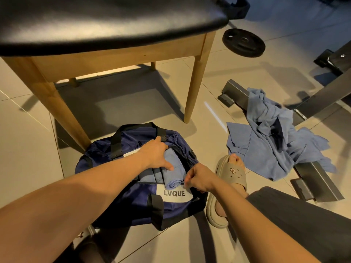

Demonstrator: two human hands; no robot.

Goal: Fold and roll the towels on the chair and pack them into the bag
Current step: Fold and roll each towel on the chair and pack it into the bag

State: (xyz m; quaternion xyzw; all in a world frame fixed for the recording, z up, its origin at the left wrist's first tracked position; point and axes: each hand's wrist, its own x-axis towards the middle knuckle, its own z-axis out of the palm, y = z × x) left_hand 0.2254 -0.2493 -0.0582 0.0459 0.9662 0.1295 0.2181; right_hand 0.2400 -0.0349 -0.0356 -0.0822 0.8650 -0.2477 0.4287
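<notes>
Palm flat, my left hand (pixel 155 154) seated the rolled light-blue towel (pixel 173 168) in the navy fabric bag (pixel 133 202); at four o'clock my right hand (pixel 199 179) pinched its rim open.

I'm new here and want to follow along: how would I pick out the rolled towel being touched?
Find the wooden chair with the black seat; at its foot on the floor lies a navy bag marked LVQUE. In its open top, under the left hand, sits the towel: a light blue roll, outermost toward the right hand, paler than the rolls beside it.
</notes>
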